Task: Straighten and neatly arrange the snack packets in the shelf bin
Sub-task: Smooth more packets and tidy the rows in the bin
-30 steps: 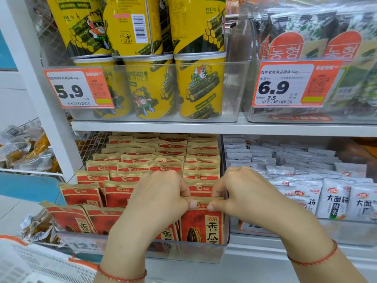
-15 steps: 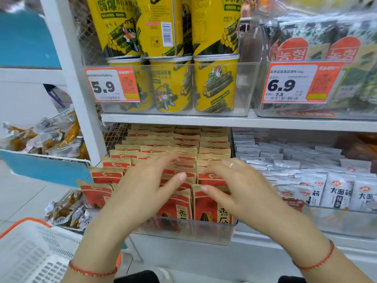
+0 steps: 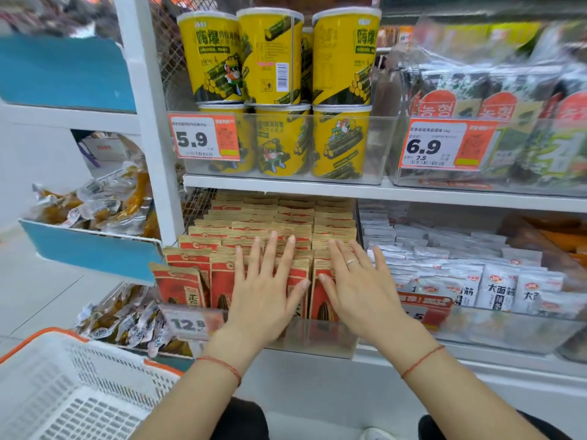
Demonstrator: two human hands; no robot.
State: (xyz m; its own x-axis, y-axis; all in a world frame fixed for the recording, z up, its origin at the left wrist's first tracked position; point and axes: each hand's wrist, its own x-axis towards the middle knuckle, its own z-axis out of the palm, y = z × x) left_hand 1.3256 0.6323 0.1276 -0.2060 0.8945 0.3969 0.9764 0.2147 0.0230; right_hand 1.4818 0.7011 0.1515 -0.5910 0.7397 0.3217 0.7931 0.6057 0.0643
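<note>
Six yellow cans (image 3: 279, 100) show, three price tags (image 3: 205, 138), two hands (image 3: 263, 300) and one basket (image 3: 79, 392).

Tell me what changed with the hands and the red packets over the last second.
Both hands let go: the left hand and right hand, which were pinching the top of a front packet, now lie flat with fingers spread on the red snack packets. The front rows look more upright and even. The clear bin, the yellow canisters above and the white packets beside it stayed put.

Both hands (image 3: 265, 290) released packets (image 3: 295, 236), fingers now flat.
</note>
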